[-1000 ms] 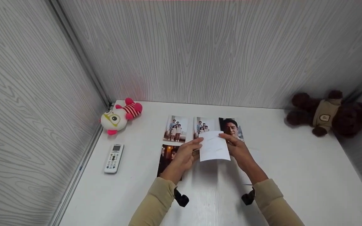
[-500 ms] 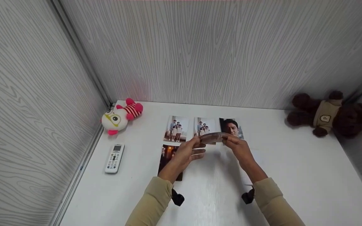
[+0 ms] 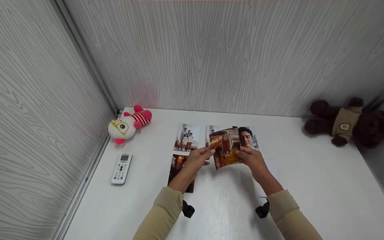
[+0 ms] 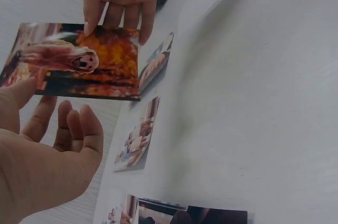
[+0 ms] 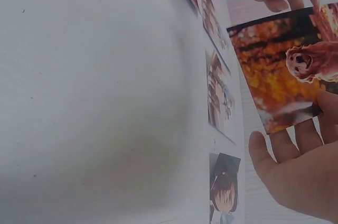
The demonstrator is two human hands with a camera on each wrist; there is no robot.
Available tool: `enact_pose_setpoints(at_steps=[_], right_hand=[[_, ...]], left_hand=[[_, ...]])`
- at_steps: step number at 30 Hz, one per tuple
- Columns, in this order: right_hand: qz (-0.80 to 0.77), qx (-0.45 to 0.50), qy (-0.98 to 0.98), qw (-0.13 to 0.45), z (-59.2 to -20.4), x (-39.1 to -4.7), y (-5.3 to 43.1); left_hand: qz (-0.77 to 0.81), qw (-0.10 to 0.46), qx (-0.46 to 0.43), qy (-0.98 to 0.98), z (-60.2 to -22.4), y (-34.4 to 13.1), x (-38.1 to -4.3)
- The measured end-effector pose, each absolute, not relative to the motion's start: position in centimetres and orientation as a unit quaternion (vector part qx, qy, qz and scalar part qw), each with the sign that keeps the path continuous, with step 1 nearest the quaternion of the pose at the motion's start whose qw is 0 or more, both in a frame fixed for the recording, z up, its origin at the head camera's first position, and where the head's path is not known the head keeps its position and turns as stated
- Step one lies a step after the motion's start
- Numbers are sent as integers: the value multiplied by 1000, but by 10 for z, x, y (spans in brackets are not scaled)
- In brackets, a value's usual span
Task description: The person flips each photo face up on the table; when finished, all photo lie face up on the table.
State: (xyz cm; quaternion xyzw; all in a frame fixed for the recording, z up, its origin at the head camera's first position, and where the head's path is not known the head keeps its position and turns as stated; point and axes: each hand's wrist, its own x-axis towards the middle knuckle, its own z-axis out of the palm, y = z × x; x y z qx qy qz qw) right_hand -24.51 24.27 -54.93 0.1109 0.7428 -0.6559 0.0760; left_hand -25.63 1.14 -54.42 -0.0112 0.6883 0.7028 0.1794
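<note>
Both hands hold up a glossy photo of a dog among orange autumn leaves above the white table. My left hand pinches its left edge between thumb and fingers; the left wrist view shows the dog photo lengthwise, the other fingers spread loosely below. My right hand pinches the right edge, thumb on the front and fingers behind. Behind it lie a family photo, a second family photo partly covered, and a portrait photo. A dark photo lies partly under my left forearm.
A white remote control lies at the left, below a pink-and-white plush toy. A brown teddy bear lies at the back right. A white card is partly hidden by my right forearm. Grey wood-grain panels enclose the table.
The photo showed its white back, then was turned edge-on, and now its picture side faces up towards the head camera. Both hands kept hold of it, staying about in place.
</note>
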Motion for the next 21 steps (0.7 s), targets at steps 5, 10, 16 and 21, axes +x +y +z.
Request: enact_pose_setpoints(at_steps=[5,10,16,21], right_hand=[[-662,112,735,88,-553,-245,241],[-672,114,724,110,-557,-242,237],[-710,131,679,135,-562,-238,232],[-722,130,660,163,-564,-238,233]], left_hand=[[722,177,-22,669,-547,16,-258],[740,194,-57,642,-548,20,-255],[754,210,-77,618,-556,26,-251],[763,220,-87,602,-561,27,-247]])
